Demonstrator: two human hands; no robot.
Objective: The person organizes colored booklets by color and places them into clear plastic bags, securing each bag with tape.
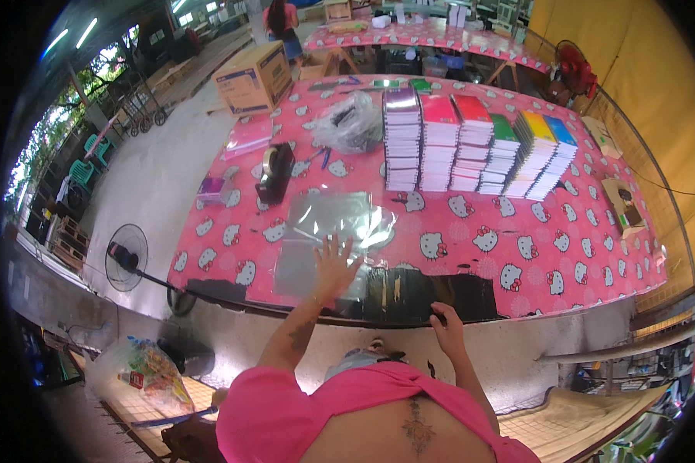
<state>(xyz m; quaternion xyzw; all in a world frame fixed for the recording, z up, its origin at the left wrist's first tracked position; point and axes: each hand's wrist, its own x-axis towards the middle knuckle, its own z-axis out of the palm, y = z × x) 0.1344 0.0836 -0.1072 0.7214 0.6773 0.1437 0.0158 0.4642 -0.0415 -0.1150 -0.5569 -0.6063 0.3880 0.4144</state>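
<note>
My left hand [336, 266] lies with fingers spread on clear plastic sheets [324, 216] near the front edge of the table. The sheets are shiny and overlap one another. At the table edge, beside a black patch [425, 293], my right hand [448, 326] is held with its fingers curled. A small dark bit shows at its fingertips, too small to name. Beyond the sheets rise several stacks of spiral notebooks [439, 147] with purple, red, green, yellow and blue covers. A black tape dispenser [275, 174] stands left of the sheets, with blue pens [326, 159] nearby.
A pink patterned cloth [471, 231] covers the table. On it lie a clear bag [351, 123], pink packs [249, 137] and an opened small carton [622, 207]. A cardboard box [253, 77] stands at the far left corner. A fan [127, 257] is left; another person [282, 27] stands far back.
</note>
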